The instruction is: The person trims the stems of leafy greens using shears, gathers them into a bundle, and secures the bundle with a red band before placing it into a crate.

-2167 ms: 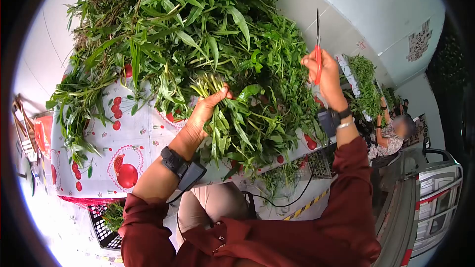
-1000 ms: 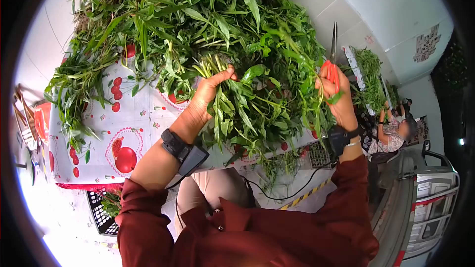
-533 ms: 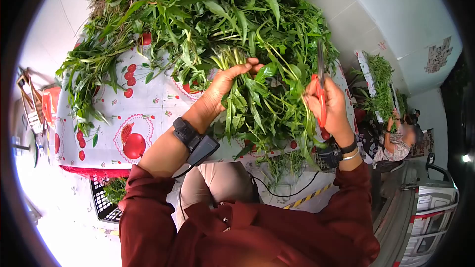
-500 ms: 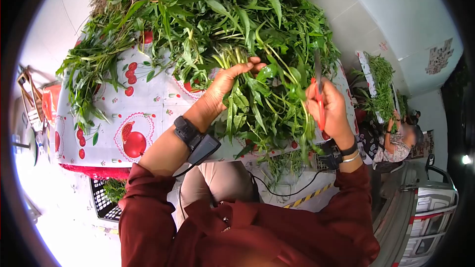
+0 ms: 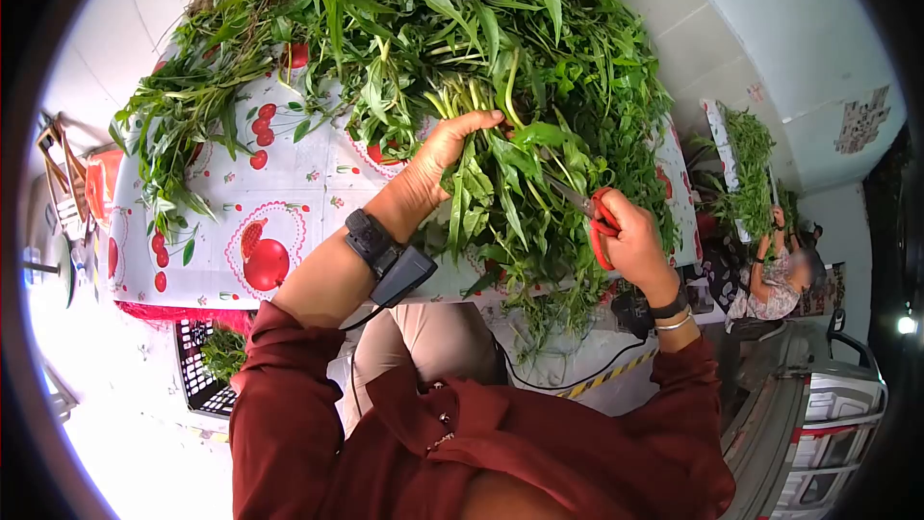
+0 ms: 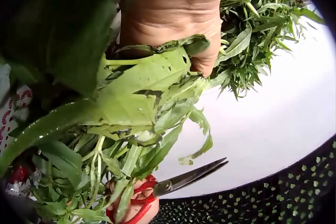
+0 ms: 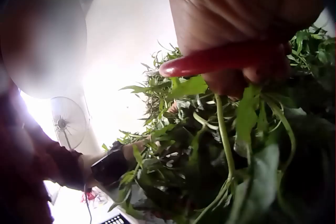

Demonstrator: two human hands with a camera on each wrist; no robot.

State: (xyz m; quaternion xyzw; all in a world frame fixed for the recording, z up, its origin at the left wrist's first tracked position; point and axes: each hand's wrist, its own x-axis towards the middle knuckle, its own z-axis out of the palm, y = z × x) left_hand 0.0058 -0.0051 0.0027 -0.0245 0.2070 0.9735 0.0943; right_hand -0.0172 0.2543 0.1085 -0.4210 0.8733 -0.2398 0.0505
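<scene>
My left hand [image 5: 445, 156] grips a bunch of leafy green stalks [image 5: 481, 183] above a big heap of greens [image 5: 414, 29] on the table. The left wrist view shows that same hand [image 6: 173, 19] closed round the stalks [image 6: 142, 92], leaves hanging below. My right hand [image 5: 630, 241] holds red-handled scissors [image 5: 595, 217], the blades pointing left into the bunch. The scissors [image 6: 173, 184] show from below with blades close together. In the right wrist view the red handle [image 7: 220, 58] lies under my curled fingers [image 7: 236, 8].
The table wears a white cloth with red fruit prints [image 5: 260, 250]. A black crate [image 5: 207, 376] with greens sits on the floor at left. A second table of greens [image 5: 746, 164] and a seated person [image 5: 780, 270] are at right. A yellow-black strip [image 5: 602, 380] marks the floor.
My right hand came down from holding the scissors upright and turned the blades left into the bunch. My left hand kept its grip on the stalks.
</scene>
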